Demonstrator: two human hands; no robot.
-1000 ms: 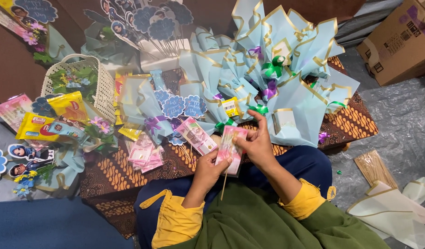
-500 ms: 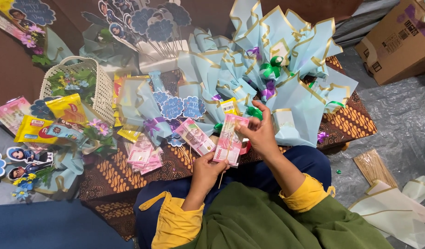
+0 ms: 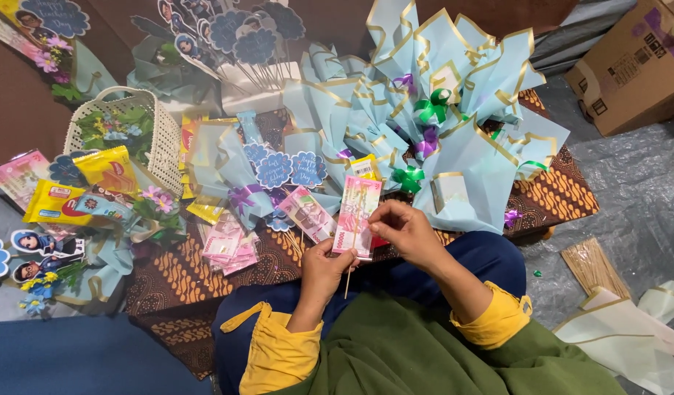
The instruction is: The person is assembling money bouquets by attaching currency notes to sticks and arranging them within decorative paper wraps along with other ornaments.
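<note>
— Brown batik cloth (image 3: 549,194) spreads widest, right?

— Yes, and pale blue wrapped bouquets (image 3: 454,110) with green ribbons lie heaped on it. A white woven basket (image 3: 158,132) stands to the left, a cardboard box (image 3: 630,66) far right.

— And the hands?

— Left hand (image 3: 324,269) pinches the pink banknote (image 3: 356,216) at its lower edge, along with a thin wooden stick (image 3: 348,279). Right hand (image 3: 406,232) has its fingertips closed on the note's right side, above the lap.

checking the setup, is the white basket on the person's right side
No, the white basket sits to the left of the left hand, far from the right hand.
</note>
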